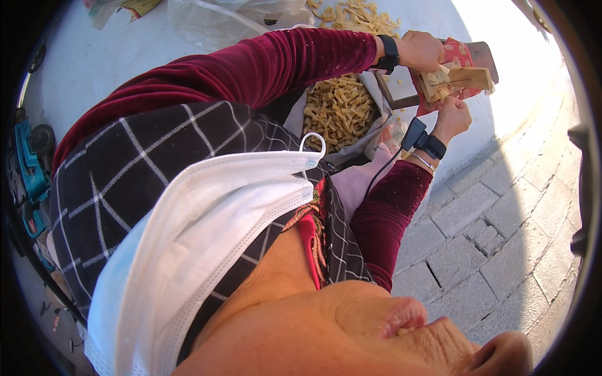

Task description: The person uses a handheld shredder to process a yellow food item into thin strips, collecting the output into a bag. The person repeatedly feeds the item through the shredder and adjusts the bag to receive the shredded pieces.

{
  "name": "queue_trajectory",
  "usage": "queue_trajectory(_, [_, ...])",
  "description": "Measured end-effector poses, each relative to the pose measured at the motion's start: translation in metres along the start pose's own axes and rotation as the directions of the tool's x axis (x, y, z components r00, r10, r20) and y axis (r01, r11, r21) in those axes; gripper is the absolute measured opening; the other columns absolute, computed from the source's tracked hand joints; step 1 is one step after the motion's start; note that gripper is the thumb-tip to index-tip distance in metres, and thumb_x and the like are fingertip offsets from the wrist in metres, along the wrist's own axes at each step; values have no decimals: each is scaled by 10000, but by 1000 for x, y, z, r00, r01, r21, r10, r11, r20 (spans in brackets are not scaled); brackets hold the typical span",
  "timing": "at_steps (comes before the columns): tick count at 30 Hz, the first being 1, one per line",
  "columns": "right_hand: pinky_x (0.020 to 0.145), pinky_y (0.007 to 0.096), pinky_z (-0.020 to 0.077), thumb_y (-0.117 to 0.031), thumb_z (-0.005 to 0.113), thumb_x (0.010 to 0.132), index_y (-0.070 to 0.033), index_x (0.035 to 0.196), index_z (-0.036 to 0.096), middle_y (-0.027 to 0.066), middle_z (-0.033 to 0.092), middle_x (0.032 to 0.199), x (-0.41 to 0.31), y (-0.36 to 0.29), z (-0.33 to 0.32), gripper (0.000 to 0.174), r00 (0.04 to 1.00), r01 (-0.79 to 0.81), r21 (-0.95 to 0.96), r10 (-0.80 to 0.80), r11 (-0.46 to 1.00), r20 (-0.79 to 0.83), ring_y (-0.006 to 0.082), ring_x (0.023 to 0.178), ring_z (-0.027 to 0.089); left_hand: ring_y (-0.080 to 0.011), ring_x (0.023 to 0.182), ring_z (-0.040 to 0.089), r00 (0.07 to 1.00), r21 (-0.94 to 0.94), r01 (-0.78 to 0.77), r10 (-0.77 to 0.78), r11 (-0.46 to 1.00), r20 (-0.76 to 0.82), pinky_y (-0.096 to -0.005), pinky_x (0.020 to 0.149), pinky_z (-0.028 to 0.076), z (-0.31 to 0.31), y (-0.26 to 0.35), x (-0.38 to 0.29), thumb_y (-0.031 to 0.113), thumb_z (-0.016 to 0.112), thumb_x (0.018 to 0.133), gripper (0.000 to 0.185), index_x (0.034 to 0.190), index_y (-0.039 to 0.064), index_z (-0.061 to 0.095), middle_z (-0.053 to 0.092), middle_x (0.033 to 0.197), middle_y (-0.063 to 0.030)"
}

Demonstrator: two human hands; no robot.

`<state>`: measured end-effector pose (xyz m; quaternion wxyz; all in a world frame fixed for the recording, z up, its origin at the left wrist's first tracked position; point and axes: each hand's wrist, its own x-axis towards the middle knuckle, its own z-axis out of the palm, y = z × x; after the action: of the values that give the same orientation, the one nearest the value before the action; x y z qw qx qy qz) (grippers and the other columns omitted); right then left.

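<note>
Both my hands are at a small wooden trough-like piece [458,81] with a thin rod along it. Beneath it lies a red patterned cloth [457,50] over a dark wooden frame [484,60]. My left hand [422,50] has its fingers closed at the far end, on a pale, flat scrap [438,75]. My right hand [454,116] is curled at the near edge, its fingertips by the wood; whether it pinches anything is hidden. Below my left forearm, a grey cloth-lined container [382,96] holds a heap of yellow-brown strips [341,113].
More strips [357,16] are spread at the top beside a clear plastic bag [211,21]. Grey paving blocks [461,256] cover the ground to the right, partly sunlit. A teal wheeled machine [30,160] stands at far left. A face mask [202,207] hangs loose across the view.
</note>
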<state>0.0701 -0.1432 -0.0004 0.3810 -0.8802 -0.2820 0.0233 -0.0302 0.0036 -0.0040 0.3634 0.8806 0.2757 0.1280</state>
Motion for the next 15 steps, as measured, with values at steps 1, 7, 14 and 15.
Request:
queue_trajectory(1, [422, 187, 404, -72, 627, 796, 40, 778, 640, 60, 598, 577, -20, -6, -11, 115, 997, -49, 144, 40, 988, 61, 91, 460, 543, -231, 858, 630, 996, -110, 78, -72, 991, 56, -370, 716, 493, -7, 0, -16, 260, 554, 788, 218, 771, 94, 694, 661, 849, -88])
queue_trajectory(7, [366, 180, 267, -171, 563, 911, 38, 936, 657, -14, 462, 499, -156, -83, -79, 232, 891, -210, 448, -19, 869, 454, 45, 397, 375, -169, 904, 596, 865, -794, 410, 86, 448, 495, -309, 823, 456, -58, 4, -129, 251, 510, 911, 197, 902, 90, 623, 655, 986, -55])
queue_trajectory(14, [478, 226, 307, -179, 477, 954, 57, 1020, 608, -3, 421, 559, -184, -74, -160, 278, 966, -148, 831, -101, 537, 237, 68, 488, 336, -149, 913, 605, 857, -796, 428, 89, 428, 508, -292, 778, 469, -60, -13, -164, 260, 597, 882, 245, 1053, 85, 604, 660, 1006, -63])
queue_trajectory(15, [495, 236, 307, -186, 482, 952, 54, 1005, 611, -3, 413, 567, -177, -45, -170, 278, 951, -197, 881, -135, 431, 278, 76, 500, 334, -180, 897, 619, 874, -768, 397, 50, 503, 484, -312, 767, 479, -45, -19, -155, 249, 611, 873, 247, 1039, 66, 619, 666, 967, -79])
